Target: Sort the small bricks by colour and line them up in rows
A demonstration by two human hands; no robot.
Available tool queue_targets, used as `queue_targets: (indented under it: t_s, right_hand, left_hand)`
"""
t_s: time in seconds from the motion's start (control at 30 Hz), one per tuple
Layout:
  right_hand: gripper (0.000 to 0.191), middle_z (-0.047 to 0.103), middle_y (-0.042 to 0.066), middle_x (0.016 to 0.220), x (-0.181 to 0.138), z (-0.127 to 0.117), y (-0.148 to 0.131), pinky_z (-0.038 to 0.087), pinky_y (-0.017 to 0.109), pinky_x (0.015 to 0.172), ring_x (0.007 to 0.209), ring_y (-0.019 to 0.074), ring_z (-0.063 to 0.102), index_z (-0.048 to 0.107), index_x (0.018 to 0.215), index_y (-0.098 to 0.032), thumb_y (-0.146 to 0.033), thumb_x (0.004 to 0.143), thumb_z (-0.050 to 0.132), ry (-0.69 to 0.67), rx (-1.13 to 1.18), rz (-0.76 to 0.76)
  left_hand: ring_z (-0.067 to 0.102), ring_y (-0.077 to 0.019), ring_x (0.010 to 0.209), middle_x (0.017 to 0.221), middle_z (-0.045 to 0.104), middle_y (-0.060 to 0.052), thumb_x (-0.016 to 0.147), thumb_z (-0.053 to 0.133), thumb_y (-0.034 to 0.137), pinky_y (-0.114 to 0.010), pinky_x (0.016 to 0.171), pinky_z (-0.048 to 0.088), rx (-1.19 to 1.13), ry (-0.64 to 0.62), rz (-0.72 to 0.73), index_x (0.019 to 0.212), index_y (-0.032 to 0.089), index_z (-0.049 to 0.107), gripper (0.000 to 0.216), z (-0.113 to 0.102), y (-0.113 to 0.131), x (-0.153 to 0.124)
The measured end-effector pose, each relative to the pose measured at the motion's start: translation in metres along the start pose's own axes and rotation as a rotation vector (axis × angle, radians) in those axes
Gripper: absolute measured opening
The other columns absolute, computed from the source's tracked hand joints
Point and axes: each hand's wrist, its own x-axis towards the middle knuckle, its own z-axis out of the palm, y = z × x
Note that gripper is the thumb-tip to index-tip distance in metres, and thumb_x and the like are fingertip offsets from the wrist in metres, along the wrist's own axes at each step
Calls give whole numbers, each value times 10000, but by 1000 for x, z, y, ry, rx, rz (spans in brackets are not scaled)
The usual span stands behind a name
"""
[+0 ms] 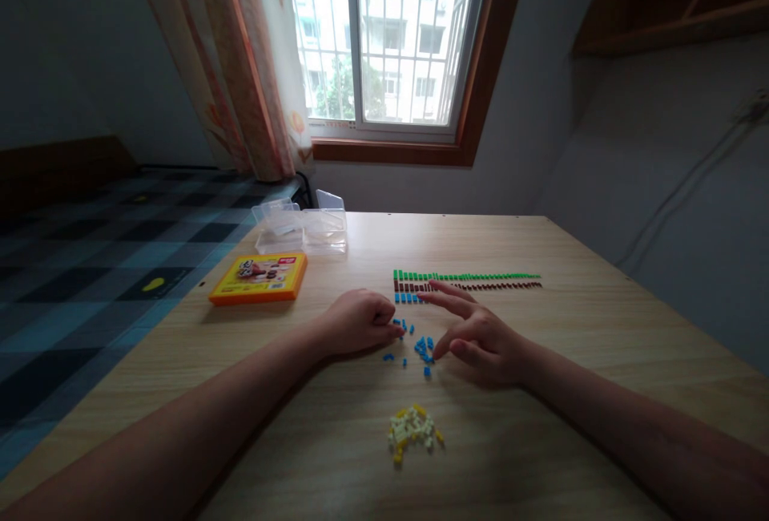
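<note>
My left hand (360,321) rests on the wooden table (558,425), fingers curled, fingertips pinched at a loose scatter of small blue pieces (420,345). My right hand (474,333) lies just right of that scatter, fingers spread, the index finger stretched toward a short blue row (405,298). Behind the hands run a long green row (465,275) and a dark brown row (481,286) of tiny pieces. A small heap of yellow and white pieces (413,427) sits nearer to me.
An orange and yellow box (259,278) lies at the left of the table, with a clear plastic container (300,226) behind it. A bed with a checked cover (90,264) stands at the left. Window and curtain are beyond the far edge.
</note>
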Motion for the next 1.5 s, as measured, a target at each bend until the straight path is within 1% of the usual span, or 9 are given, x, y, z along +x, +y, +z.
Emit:
queue_targets:
  t_s: [0.3,0.67,0.9,1.03,1.13,1.23,1.33,1.43,1.5]
  right_hand:
    - [391,429,1,1560,0,2,-2,231,537,1205,1499,318,248,814,904,-290,-496,983,492,18,-67,-13]
    - [489,425,-4,1563,1,-2,-3,210,536,1211,1515,316,205,797,760,-248,-514,989,457,-39,-31,-15]
    - [504,489,-6,1517,-2,-8,8,271,545,1189,1507,302,237,779,708,-248,-481,1005,445,72,-143,6]
    - [474,468,-8,1532,-3,-6,13,284,575,1172,1504,304,241,800,831,-274,-461,1021,409,117,-245,59]
    - [424,363,-3,1597,-3,-3,13,249,603,1174,1518,324,187,777,1074,-308,-497,1016,401,28,-272,66]
    - [430,282,8,1633,-2,-1,11,182,629,1184,1528,338,137,674,1281,-341,-517,1016,385,-72,-304,70]
    - [442,262,15,1640,-1,-1,10,165,621,1190,1532,330,126,616,1353,-345,-499,1025,362,-76,-312,91]
    - [424,285,7,1633,-2,-1,10,156,606,1200,1530,320,143,635,1330,-343,-483,1026,375,-59,-315,83]
    - [407,291,-2,1630,-2,-1,10,154,597,1206,1528,315,154,654,1305,-343,-476,1024,392,-51,-317,70]
  left_hand:
    - [279,-101,549,534,334,70,797,641,377,-257,540,207,-8,4,8,553,189,309,453,-1,0,0]
    - [267,-102,542,526,329,68,820,629,404,-254,536,205,-24,-4,3,548,187,314,469,-1,-1,-1]
    - [288,-103,544,542,337,57,862,573,448,-258,541,226,-101,-42,27,551,189,318,478,-4,0,-1]
    - [328,-115,559,560,354,40,926,406,566,-265,559,271,-233,-39,-65,566,191,365,521,-7,0,0]
    - [358,-127,580,573,369,31,934,285,638,-269,575,305,-326,11,-126,585,193,379,573,-6,-3,1]
    - [366,-129,586,567,378,30,941,239,644,-268,580,318,-359,44,-126,587,193,391,594,-4,-4,1]
    - [342,-116,568,563,347,42,931,349,601,-262,562,291,-313,27,-94,573,193,378,544,-4,-4,1]
    - [290,-99,547,552,290,64,865,543,495,-256,536,238,-231,1,-26,556,198,316,485,-5,-3,0]
    - [268,-95,542,544,279,72,823,601,419,-253,530,217,-189,-3,11,558,199,286,467,-5,-3,0]
